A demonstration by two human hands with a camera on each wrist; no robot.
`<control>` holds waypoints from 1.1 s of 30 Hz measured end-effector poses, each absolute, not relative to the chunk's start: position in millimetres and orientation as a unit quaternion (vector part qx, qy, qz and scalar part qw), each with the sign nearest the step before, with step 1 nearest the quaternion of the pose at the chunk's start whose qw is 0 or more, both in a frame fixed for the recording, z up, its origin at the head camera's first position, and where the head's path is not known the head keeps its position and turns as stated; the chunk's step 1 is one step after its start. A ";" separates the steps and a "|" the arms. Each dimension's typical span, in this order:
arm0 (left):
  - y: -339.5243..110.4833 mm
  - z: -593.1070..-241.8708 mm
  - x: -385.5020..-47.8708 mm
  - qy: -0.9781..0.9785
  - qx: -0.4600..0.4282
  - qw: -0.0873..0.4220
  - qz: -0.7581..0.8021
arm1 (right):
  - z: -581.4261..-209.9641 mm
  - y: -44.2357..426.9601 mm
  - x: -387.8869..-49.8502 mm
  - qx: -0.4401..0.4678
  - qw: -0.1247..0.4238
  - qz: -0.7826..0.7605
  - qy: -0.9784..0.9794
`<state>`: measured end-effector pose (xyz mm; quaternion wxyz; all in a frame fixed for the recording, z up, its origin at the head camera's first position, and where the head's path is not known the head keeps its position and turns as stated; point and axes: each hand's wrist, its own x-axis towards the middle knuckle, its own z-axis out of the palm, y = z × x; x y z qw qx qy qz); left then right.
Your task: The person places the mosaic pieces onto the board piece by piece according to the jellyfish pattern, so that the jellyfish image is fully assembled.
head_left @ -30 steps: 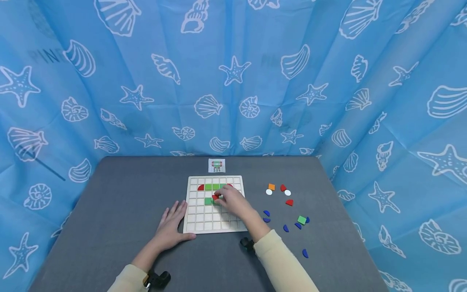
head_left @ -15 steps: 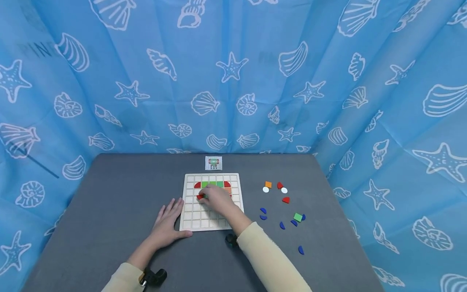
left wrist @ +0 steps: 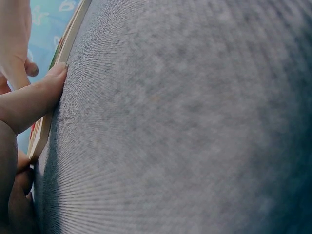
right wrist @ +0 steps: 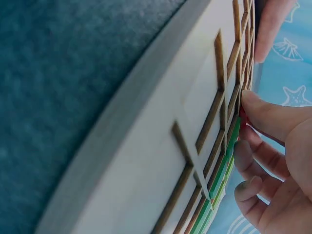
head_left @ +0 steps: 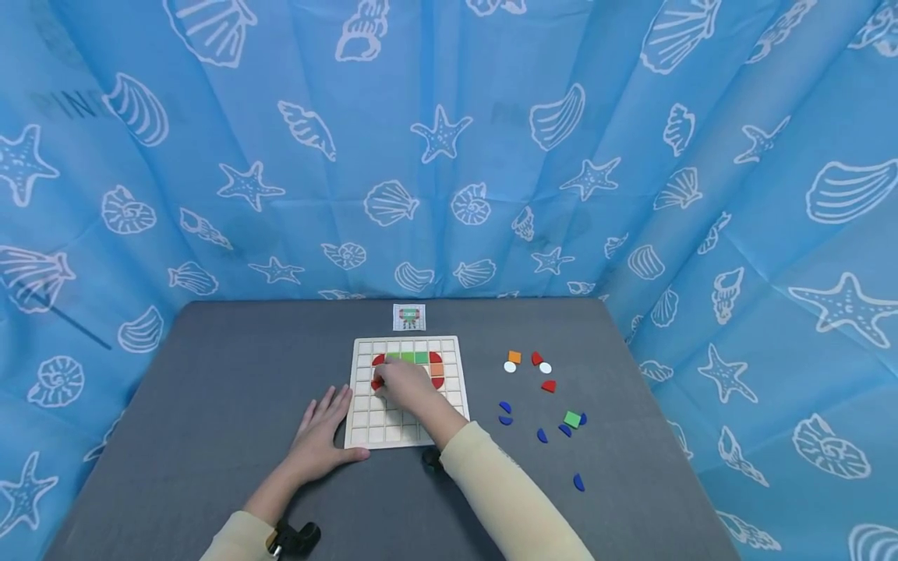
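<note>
Bare table point(head_left: 484, 374) forms passable lane between board point(head_left: 365, 421) and loose pieces point(head_left: 571, 420) on right; right sleeve point(head_left: 515, 491) cuts across lane's near end. Right hand point(head_left: 403, 383) covers board's left-middle cells, blocking approach from near side. Left hand point(head_left: 319, 440) bars left edge and near left corner; wide room farther left. Card point(head_left: 409, 317) lies just beyond far edge, flat, easily passed over. Curtain point(head_left: 435, 257) walls off far side.
</note>
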<state>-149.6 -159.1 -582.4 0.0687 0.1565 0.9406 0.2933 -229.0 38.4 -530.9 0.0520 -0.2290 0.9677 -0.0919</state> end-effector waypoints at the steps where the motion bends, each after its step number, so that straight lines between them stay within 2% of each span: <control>1: -159.0 -582.6 -149.4 0.941 0.158 0.067 0.292 | -531.2 38.5 -229.4 -0.229 0.054 -0.094 0.967; 7: -158.8 -585.3 -148.7 0.941 0.153 0.076 0.292 | -530.7 40.6 -231.0 -0.230 0.074 -0.106 0.965; 14: -158.6 -584.2 -148.4 0.941 0.151 0.081 0.292 | -510.8 50.0 -221.6 -0.229 0.074 -0.170 0.955; 25: -157.4 -583.6 -150.1 0.943 0.151 0.076 0.287 | -490.5 79.3 -208.5 -0.221 0.022 -0.216 0.951; 33: -158.0 -581.1 -150.3 0.944 0.143 0.087 0.285 | -485.1 104.1 -205.2 -0.186 0.019 -0.246 0.951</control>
